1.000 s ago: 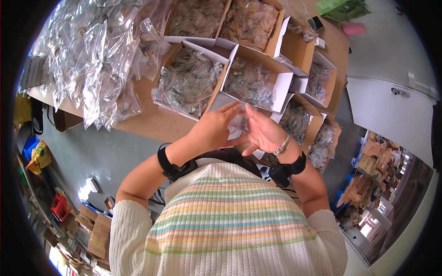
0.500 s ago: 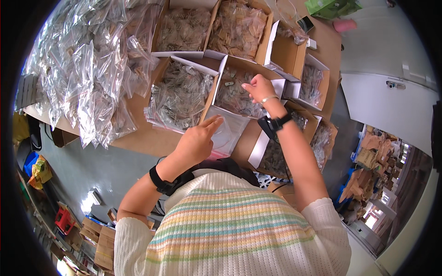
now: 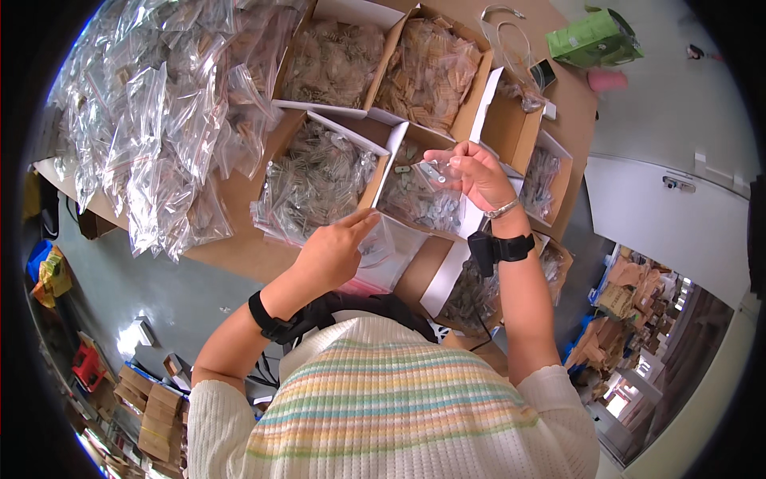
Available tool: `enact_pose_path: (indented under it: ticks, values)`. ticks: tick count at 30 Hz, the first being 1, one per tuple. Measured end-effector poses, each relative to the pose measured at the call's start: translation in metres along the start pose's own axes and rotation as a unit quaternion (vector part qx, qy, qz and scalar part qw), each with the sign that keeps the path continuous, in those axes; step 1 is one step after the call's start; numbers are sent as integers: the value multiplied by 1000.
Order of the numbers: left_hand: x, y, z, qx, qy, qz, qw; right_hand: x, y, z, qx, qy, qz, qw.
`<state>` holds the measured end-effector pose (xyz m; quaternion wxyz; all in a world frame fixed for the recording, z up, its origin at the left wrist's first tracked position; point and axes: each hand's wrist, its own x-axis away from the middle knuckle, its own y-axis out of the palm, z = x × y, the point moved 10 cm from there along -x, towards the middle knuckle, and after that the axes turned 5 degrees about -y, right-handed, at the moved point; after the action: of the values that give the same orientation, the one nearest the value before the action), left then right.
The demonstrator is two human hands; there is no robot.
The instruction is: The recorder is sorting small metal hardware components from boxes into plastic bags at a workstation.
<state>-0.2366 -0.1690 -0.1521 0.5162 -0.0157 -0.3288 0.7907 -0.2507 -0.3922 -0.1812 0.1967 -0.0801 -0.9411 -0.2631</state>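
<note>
My right hand (image 3: 484, 180), raised over a white cardboard box (image 3: 391, 164), pinches a small clear packet (image 3: 435, 172) with little metal parts in it. More such packets (image 3: 419, 199) lie in that box. My left hand (image 3: 331, 254) is closed, its index finger stretched along the left side of a larger clear zip bag (image 3: 392, 254). This bag has a red strip and lies at the table's near edge, below the box. Its left edge is hidden by the left hand, whose fingers appear to grip it.
A box of screw packets (image 3: 315, 172) stands left of the packet box. Behind are boxes of grey packets (image 3: 335, 60) and of wooden pieces (image 3: 431, 68). A large heap of filled clear bags (image 3: 159, 120) covers the table's left. A green bag (image 3: 594, 38) lies far right.
My right hand has lifted a small packet up from the box and turned toward me. My left hand has stayed near the zip bag. The view has shifted slightly.
</note>
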Motion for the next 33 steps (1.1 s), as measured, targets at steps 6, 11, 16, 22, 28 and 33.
enact_pose_path:
  ticks: [6,11,16,22,28,33]
  values:
    - [-9,-8,-6,12,-6,-1,1000,-51,24,-22,-143,15,-21,989]
    - [-12,-4,-11,18,-2,-9,1000,-125,-3,-22,-156,86,0,984]
    - [-15,-4,-14,32,0,-13,999,-173,-31,-18,329,134,85,931]
    - [-17,-2,-18,37,-13,-32,999,-204,-55,17,772,134,1,622]
    - [-20,1,-13,43,5,-40,998,-170,-53,-18,528,25,42,848]
    - [-19,1,-21,98,55,21,993,-81,58,-38,174,24,-26,984]
